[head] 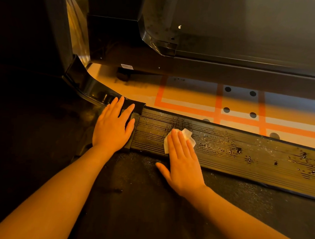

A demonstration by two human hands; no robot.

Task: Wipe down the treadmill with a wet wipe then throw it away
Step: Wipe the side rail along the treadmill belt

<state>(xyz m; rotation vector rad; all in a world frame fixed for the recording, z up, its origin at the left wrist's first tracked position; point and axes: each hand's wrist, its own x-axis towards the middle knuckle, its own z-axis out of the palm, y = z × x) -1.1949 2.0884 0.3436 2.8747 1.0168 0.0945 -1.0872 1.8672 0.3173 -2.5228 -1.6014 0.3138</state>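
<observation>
The treadmill's black ribbed side rail runs from centre to the right edge, with wet streaks and worn spots on it. A white wet wipe lies flat on the rail under the straight fingers of my right hand, which presses it down; the thumb rests on the dark belt. My left hand lies flat with spread fingers on the rail's front end cap, beside the glossy base of the upright.
A second dark machine stands beyond the rail, on a small wheel. Between the two is a pale floor strip with orange tape lines and black dots. The far left is in deep shadow.
</observation>
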